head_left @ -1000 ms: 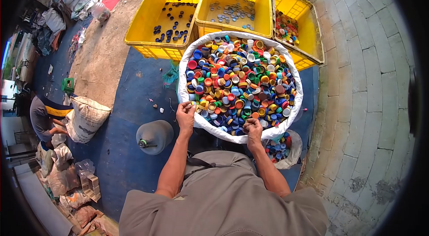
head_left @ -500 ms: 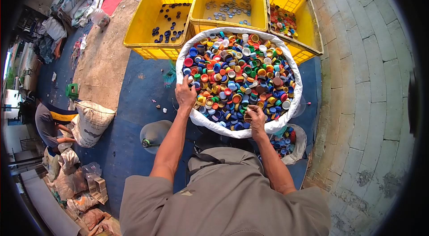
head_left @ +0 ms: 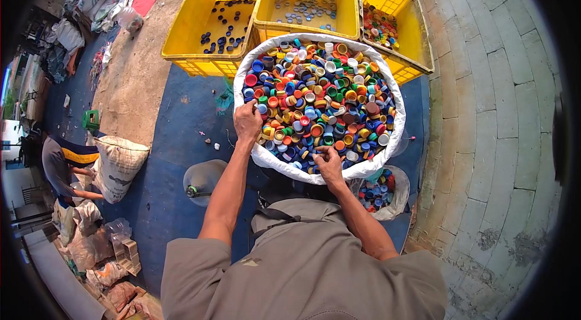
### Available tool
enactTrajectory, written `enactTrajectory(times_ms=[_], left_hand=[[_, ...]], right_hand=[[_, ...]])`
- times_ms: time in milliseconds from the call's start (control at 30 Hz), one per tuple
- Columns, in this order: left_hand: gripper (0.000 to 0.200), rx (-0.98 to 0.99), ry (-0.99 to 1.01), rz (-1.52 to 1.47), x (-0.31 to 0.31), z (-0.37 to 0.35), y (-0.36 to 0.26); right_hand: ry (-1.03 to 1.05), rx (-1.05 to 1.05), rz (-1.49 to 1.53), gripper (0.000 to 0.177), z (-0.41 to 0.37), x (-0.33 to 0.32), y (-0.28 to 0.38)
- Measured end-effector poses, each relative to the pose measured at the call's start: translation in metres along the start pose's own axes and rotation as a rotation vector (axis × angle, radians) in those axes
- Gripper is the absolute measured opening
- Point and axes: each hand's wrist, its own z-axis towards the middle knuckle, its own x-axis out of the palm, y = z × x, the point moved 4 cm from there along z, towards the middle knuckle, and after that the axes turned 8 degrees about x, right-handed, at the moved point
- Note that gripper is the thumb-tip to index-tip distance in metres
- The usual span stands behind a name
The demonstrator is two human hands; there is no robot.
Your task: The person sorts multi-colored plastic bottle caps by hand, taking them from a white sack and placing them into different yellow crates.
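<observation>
A wide white sack (head_left: 396, 129) with a rolled rim stands before me, heaped with plastic bottle caps (head_left: 330, 99) of many colours. My left hand (head_left: 248, 122) is at the sack's left side, fingers curled at the edge of the heap. What they hold, if anything, is too small to make out. Over the near part of the heap, my right hand (head_left: 329, 166) has its thumb and fingers pinched together on what looks like a pale bottle cap (head_left: 315, 156). The fingers partly cover that cap.
Three yellow crates stand behind the sack: left (head_left: 175, 56) with dark caps, middle (head_left: 261, 14) with pale ones, right (head_left: 417, 23) with mixed colours. A smaller bag of caps (head_left: 396, 202) is near my right forearm. A person (head_left: 63, 165) bends by a woven sack (head_left: 121, 165) at left.
My right hand has moved left across the near part of the heap. My left hand stays at the left side of the sack. The whole view has shifted slightly.
</observation>
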Motion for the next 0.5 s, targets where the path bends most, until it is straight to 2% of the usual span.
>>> enactTrajectory(times_ms=[33,133,167,267,333,400,500], left_hand=[[0.027,-0.042,-0.024,-0.066,-0.002,-0.001,0.002],[0.025,-0.367,-0.046,-0.502,-0.012,-0.012,0.006],[0.024,-0.374,-0.048,-0.659,-0.012,-0.016,0.010],[0.024,-0.700,-0.115,-1.301,-0.012,-0.029,0.008],[0.021,-0.768,-0.144,-1.602,-0.012,-0.039,0.006],[0.020,-0.851,-0.164,-1.828,-0.014,-0.052,-0.001],[0.033,-0.927,-0.167,-1.983,-0.019,-0.069,-0.016]], right_hand=[[-0.017,-0.083,-0.085,0.030,0.002,0.002,0.005],[-0.074,-0.309,-0.284,0.030,0.012,0.009,0.027],[-0.096,-0.391,-0.371,0.030,0.016,0.012,0.035],[-0.150,-0.608,-0.566,0.037,0.029,0.025,0.059],[-0.182,-0.738,-0.657,0.041,0.033,0.032,0.078],[-0.154,-0.772,-0.717,0.049,0.045,0.039,0.076],[-0.107,-0.785,-0.825,0.053,0.050,0.045,0.082]])
